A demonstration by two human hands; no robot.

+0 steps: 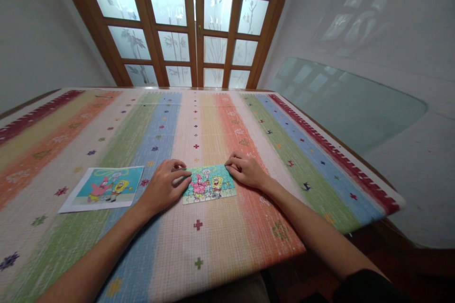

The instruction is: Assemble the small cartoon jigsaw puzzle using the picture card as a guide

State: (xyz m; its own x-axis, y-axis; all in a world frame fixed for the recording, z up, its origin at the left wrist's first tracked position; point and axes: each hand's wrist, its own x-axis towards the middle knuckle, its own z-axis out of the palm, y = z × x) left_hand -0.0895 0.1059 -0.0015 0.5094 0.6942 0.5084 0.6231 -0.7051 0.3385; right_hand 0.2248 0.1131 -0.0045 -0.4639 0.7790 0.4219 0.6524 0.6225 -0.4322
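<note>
An assembled jigsaw puzzle lies flat on the striped tablecloth, showing a pink starfish and a yellow sponge cartoon figure on turquoise. At its left edge is my left hand, bent fingertips and thumb pressed against the upper left side. My right hand grips the upper right corner with curled fingers close together. Between them the puzzle is held at both sides; the fingertips' undersides are hidden. Left of my left hand lies a printed picture sheet with the same cartoon scene and a white border.
The table with its striped tablecloth reaches from my body towards wooden doors with frosted panes. White walls stand on both sides, and a pale green glass panel is at the right wall. The table's front edge runs below my forearms.
</note>
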